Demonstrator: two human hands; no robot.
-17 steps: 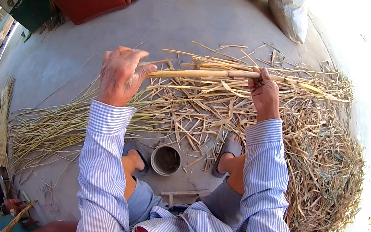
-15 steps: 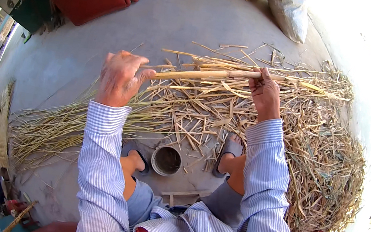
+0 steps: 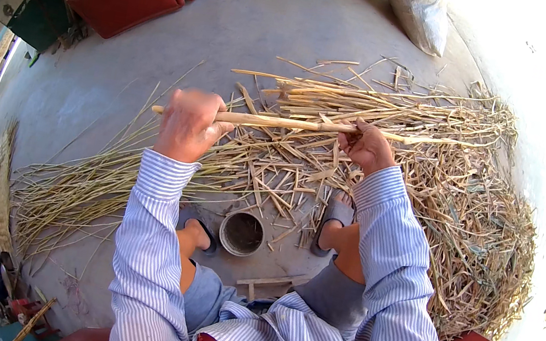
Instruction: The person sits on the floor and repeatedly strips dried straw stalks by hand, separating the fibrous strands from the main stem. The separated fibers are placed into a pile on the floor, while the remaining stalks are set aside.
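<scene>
1. Count: one long, pale-tan, dry plant stalk (image 3: pixel 280 122), held nearly level above uncountable loose straw-coloured stalks (image 3: pixel 341 103); one round grey bucket (image 3: pixel 242 233) between two dark-grey sandals (image 3: pixel 338 212).
2. Left hand (image 3: pixel 189 123): raised, back upward, blurred fingers curled around stalk's left part.
3. Right hand (image 3: pixel 370 149): pinching stalk near mid-length, forearm slanting inward.

A smooth grey concrete floor (image 3: pixel 259 33) spreads through the room, with dark red upholstered furniture (image 3: pixel 127 8) at the upper left and a dark green container (image 3: pixel 41 19) near it. A pale woven sack (image 3: pixel 419 15) rests at the top edge; glaring daylight whitens the right side
</scene>
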